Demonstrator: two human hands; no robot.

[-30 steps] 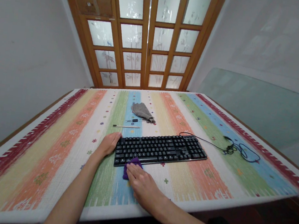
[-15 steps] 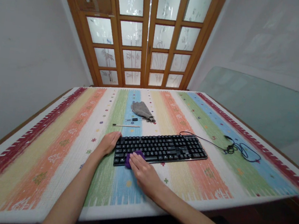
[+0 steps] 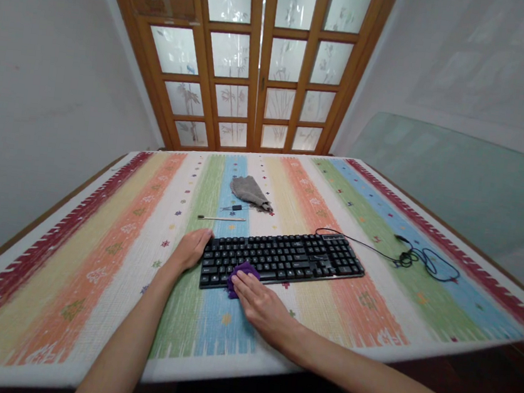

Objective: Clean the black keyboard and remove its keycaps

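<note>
A black keyboard [image 3: 283,256] lies at a slight slant on the striped tablecloth. My left hand [image 3: 194,247] is closed round its left end, the fingertips at the upper left corner. Under the fingers of my right hand [image 3: 262,300] is a bunched purple cloth [image 3: 238,280], pressed on the keys at the front edge, left of the middle. The cloth hides a few keys and part of the rim. From the keyboard's back edge a black cable [image 3: 364,248] runs right to a loose coil.
Behind the keyboard lie a thin, pale-handled brush [image 3: 221,218], a small black piece with thin metal prongs [image 3: 237,207] and a crumpled grey cloth [image 3: 250,193]. The coiled cable end [image 3: 429,264] rests at the right. The tablecloth [image 3: 115,281] covers the table to its front edge.
My right hand has slid the purple cloth a little to the right along the keyboard's front edge. The left hand stays at the left end.
</note>
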